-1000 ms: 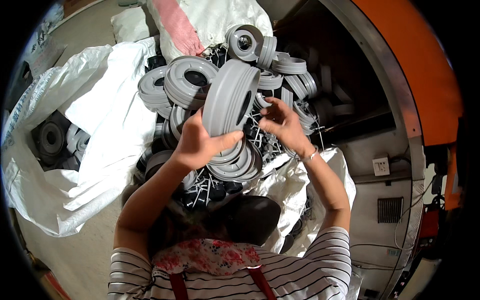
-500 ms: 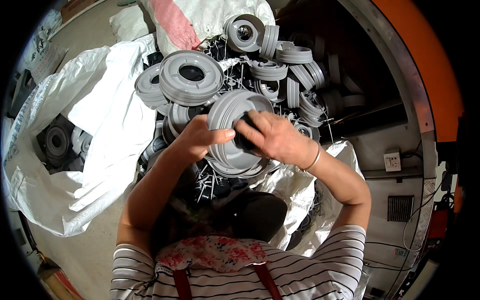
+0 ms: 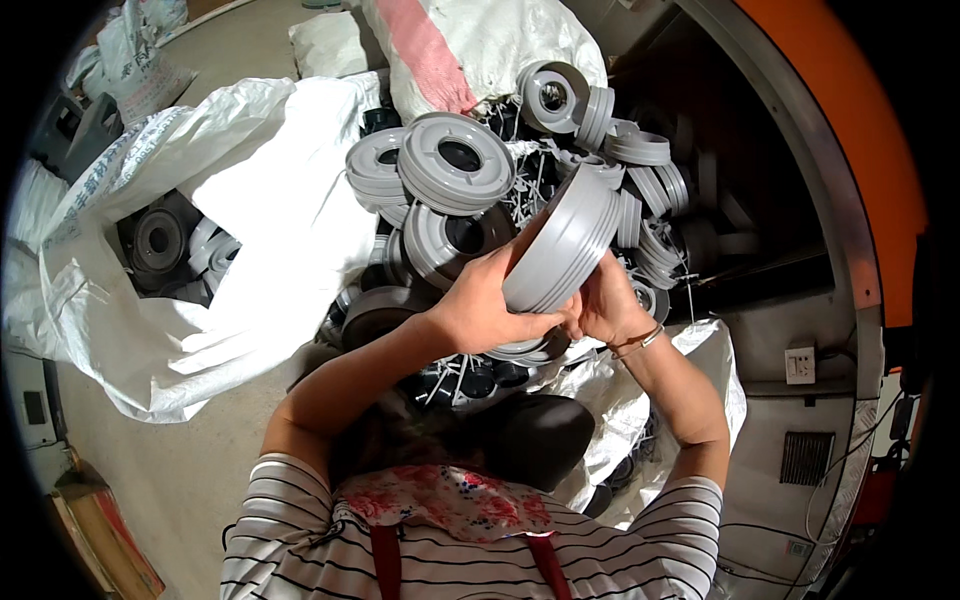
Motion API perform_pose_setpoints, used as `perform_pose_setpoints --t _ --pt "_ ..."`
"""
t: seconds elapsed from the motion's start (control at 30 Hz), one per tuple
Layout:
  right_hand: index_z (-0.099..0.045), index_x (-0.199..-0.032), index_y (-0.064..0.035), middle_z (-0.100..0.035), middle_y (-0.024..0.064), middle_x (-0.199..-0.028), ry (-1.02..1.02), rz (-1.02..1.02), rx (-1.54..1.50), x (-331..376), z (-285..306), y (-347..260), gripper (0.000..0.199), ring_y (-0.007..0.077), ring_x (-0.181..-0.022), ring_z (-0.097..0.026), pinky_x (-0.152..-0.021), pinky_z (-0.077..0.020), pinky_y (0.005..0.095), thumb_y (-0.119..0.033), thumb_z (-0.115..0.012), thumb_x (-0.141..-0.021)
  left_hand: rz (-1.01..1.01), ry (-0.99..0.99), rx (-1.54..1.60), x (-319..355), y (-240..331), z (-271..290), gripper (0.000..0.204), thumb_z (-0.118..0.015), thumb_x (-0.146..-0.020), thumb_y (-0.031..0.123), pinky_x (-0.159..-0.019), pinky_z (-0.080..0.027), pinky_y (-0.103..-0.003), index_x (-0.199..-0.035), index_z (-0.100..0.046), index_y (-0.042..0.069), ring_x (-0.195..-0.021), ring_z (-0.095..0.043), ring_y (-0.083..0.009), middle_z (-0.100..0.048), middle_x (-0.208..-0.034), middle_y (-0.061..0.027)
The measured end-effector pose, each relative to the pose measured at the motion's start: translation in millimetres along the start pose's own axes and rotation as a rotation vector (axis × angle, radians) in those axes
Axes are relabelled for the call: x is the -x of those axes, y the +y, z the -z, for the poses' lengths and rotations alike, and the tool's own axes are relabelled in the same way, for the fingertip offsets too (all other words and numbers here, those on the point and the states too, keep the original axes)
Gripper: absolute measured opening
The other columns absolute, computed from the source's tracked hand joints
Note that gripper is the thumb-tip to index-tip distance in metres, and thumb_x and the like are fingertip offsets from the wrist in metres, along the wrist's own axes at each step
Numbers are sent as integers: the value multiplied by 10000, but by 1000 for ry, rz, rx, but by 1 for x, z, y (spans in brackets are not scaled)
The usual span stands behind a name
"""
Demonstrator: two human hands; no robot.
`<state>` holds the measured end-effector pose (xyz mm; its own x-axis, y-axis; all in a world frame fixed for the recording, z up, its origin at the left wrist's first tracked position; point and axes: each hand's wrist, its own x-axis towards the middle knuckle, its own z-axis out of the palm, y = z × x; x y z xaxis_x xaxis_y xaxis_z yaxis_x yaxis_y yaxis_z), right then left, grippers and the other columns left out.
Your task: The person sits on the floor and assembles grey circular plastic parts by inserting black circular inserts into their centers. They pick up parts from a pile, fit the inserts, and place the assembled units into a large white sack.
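Note:
A grey ribbed plastic ring (image 3: 566, 248) is held up in front of me, tilted so its grooved side faces me. My left hand (image 3: 492, 302) grips its left lower rim, thumb along the near edge. My right hand (image 3: 612, 302) is at its lower right, behind the rim; its fingers are partly hidden, and I cannot tell what they hold. Below and beyond lies a heap of similar rings, among them a wide grey ring (image 3: 456, 165) with a dark centre hole. Black caps and thin grey plastic sprues (image 3: 447, 378) lie among them.
To the left, a large open white woven sack (image 3: 300, 200) holds grey and black parts. A full white sack with a pink stripe (image 3: 480, 50) lies at the back. Another white sack (image 3: 700, 370) is at my right, beside a grey machine panel with a socket (image 3: 799, 366).
The ring has been turned from facing up to standing on edge. My right hand has moved from its centre hole to behind its lower right rim. The view has shifted left.

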<state>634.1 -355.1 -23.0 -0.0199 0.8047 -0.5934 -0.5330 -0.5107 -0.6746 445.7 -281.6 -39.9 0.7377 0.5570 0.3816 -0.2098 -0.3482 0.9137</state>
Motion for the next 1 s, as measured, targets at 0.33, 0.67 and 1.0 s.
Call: perform_pose_setpoints --t 0.33,0.67,1.0 --pt "-545 -1061 -47 -481 41 -824 313 280 340 -107 -5 -28 590 204 -799 -527 -724 -477 414 -579 -610 -816 101 919 -842 23 43 168 806 -813 -660 258 -938 -432 -370 -1277 -436 -99 -1109 -556 -299 -557 -1209 -236" --pt "-659 -971 -9 -621 61 -881 420 367 540 -173 -24 -23 466 161 -763 -514 -671 -381 290 -435 -657 -779 1064 704 682 10 -104 119 933 -593 -791 621 -946 -400 -423 -1436 -255 36 -1139 -461 -360 -373 -1381 -199" --pt "-533 -1165 82 -617 139 -1041 687 861 413 -155 -17 31 399 200 -906 -589 -798 -462 300 -175 -528 -861 588 916 1055 -18 -126 77 589 -609 -797 366 -890 -438 -423 -1280 -419 89 -1067 -496 -209 -526 -1155 -98"
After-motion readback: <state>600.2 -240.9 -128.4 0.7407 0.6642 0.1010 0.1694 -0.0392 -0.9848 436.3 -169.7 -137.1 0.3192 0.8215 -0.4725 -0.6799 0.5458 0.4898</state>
